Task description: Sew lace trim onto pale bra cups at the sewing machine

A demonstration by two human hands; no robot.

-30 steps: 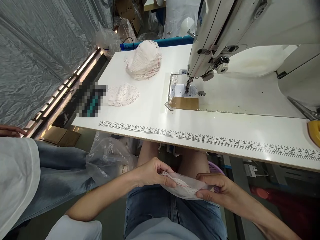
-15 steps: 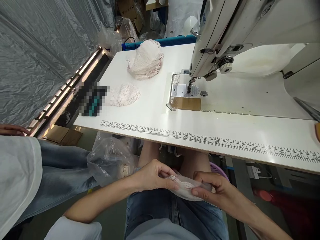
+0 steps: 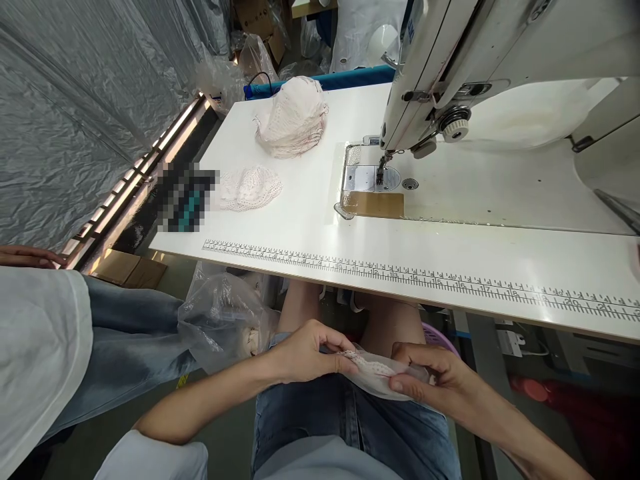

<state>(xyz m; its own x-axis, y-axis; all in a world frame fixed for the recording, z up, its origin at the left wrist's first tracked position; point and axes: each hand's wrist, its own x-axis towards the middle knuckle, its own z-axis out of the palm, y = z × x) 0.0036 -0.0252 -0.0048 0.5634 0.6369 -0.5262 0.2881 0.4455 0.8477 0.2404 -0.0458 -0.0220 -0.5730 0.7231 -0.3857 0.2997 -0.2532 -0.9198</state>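
Over my lap, below the table's front edge, both hands hold a small white lace-edged fabric piece [image 3: 374, 375]. My left hand [image 3: 305, 351] pinches its left end between thumb and fingers. My right hand [image 3: 430, 377] pinches its right end. On the white sewing table [image 3: 450, 250] lie a single lace piece [image 3: 249, 187] at the left and a pile of similar pieces [image 3: 294, 117] farther back. The sewing machine [image 3: 480, 60] stands at the right, its needle [image 3: 381, 172] over the metal plate.
A printed ruler [image 3: 420, 275] runs along the table's front edge. A clear plastic bag [image 3: 220, 320] with pieces hangs by my left knee. Another person in a white top and jeans [image 3: 60, 347] sits at my left. Grey plastic sheeting [image 3: 75, 100] covers the left wall.
My hands have shifted slightly while working the fabric piece between the fingers; the lace edge now lies nearer my left thumb. The view has drifted a little.
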